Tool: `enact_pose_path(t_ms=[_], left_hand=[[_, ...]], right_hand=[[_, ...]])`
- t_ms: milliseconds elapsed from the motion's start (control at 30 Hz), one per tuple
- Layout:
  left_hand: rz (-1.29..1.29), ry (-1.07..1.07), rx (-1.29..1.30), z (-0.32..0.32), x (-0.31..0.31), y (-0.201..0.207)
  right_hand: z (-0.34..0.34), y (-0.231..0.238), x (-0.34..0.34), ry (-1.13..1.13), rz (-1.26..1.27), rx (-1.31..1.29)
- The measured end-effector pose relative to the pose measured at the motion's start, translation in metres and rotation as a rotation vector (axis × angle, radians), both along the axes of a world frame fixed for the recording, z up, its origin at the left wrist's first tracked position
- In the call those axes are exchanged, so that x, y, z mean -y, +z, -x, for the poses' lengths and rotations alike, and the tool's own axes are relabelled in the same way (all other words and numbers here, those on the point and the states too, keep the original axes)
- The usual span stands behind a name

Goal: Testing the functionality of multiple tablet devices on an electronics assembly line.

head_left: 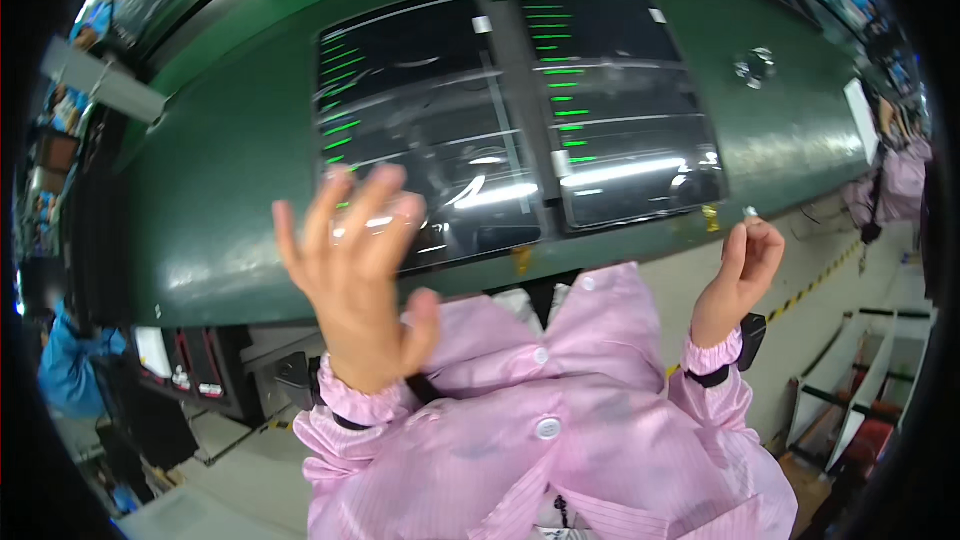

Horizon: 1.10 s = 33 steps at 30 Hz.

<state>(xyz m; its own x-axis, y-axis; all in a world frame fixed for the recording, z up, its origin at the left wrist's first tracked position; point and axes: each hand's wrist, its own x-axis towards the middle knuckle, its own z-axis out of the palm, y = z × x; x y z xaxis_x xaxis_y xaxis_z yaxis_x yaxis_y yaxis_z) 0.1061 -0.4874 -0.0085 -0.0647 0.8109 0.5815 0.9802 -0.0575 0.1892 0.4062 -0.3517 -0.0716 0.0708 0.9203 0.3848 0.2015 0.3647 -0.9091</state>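
Two black glossy flat panels lie side by side on the green work surface (190, 240), each with a column of short green marks. My left hand (355, 265), fingers spread, is over the near-left corner of the left panel (430, 120); whether it touches the panel I cannot tell. Bright glints show across its fingers. Beyond the near-right corner of the right panel (625, 90), my right hand (740, 275) is closed, thumb against the fingers. A tiny whitish piece (751, 212) shows at its fingertips, too small to name.
A crumpled clear piece (756, 67) lies on the surface right of the panels. Yellowish tabs (711, 218) stick out at the panels' near edges. A grey bar (105, 80) projects at the far left. Other people in blue (80, 360) are around, and a rack (860, 380) stands lower right.
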Motion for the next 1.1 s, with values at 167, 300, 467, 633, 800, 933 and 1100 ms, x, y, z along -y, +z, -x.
enact_pose_path(t_ms=[167, 300, 467, 633, 800, 933, 1100], left_hand=[[0.175, -0.455, 0.078, -0.095, -0.076, 0.005], [0.183, -0.432, 0.050, -0.131, -0.114, -0.013], [0.185, -0.301, 0.015, -0.138, -0.129, -0.016], [0.076, -0.378, 0.172, -0.153, -0.136, -0.007], [-0.048, -0.545, 0.069, -0.129, -0.077, -0.002], [-0.071, -0.347, 0.010, -0.080, -0.030, -0.008], [-0.033, -0.098, 0.060, -0.053, -0.013, -0.023]], right_hand=[[-0.008, 0.008, -0.016, -0.038, 0.038, 0.152], [0.000, 0.017, -0.010, 0.120, 0.205, -0.176], [-0.030, 0.009, 0.012, 0.187, 0.274, -0.200], [-0.076, -0.013, -0.068, 0.010, -0.038, 0.035], [-0.056, 0.014, -0.090, -0.096, -0.216, 0.441], [-0.045, 0.014, -0.041, -0.040, -0.154, 0.255], [0.042, 0.033, 0.025, 0.712, 0.227, 0.303]])
